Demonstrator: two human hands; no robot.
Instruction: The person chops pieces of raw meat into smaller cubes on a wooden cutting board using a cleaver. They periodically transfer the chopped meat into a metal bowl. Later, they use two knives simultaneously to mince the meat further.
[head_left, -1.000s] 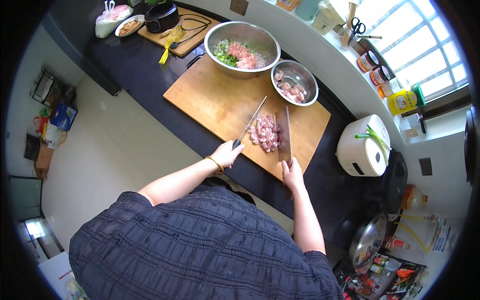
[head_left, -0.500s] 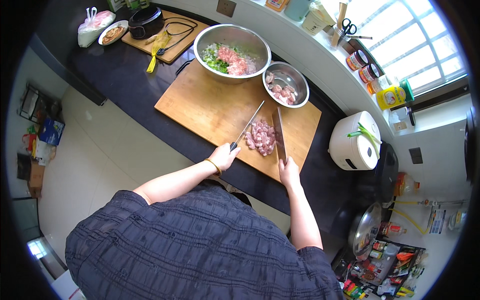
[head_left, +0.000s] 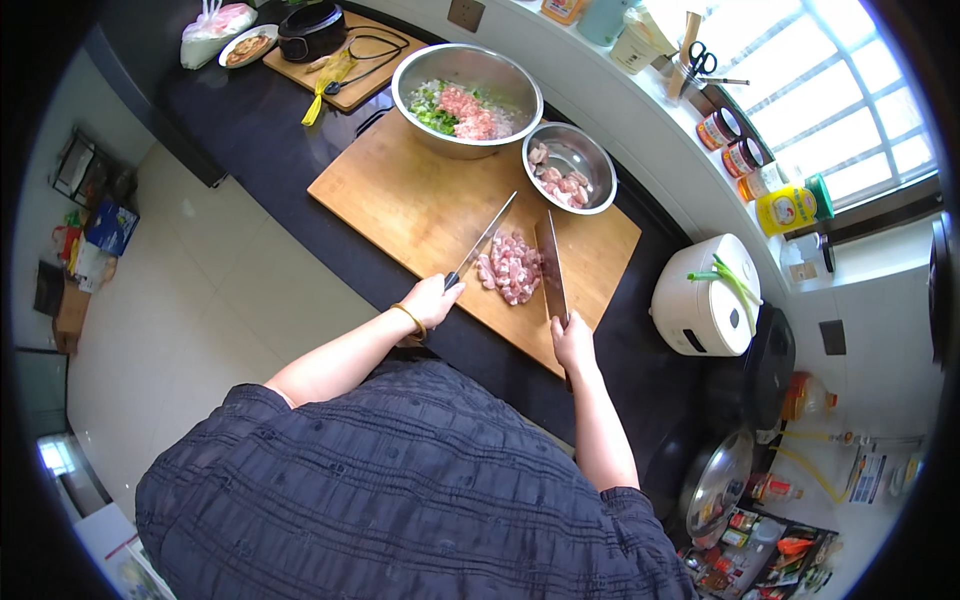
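My left hand (head_left: 430, 302) is closed around the black handle of a knife (head_left: 487, 236), its narrow blade slanting up along the left of a pile of diced raw meat (head_left: 513, 268). On the pile's other side, my right hand (head_left: 573, 341) grips a broad-bladed cleaver (head_left: 552, 270), which stands edge-down against the meat. The pile lies between both blades on a wooden cutting board (head_left: 375, 200). At the board's far side, a small steel bowl (head_left: 597, 160) holds larger meat chunks. Beside it, a large steel bowl (head_left: 510, 75) contains minced meat, chopped greens and white bits.
To the right stands a white rice cooker (head_left: 690, 300) with green onion stalks (head_left: 735, 280) on its lid. A second board (head_left: 365, 90) at the far left carries a black pot (head_left: 312, 35). Jars (head_left: 718, 130) and scissors (head_left: 702, 58) line the windowsill.
Both hands and their blades have shifted slightly left. The meat pile has moved left with them and looks more gathered, with the cleaver close against its right side.
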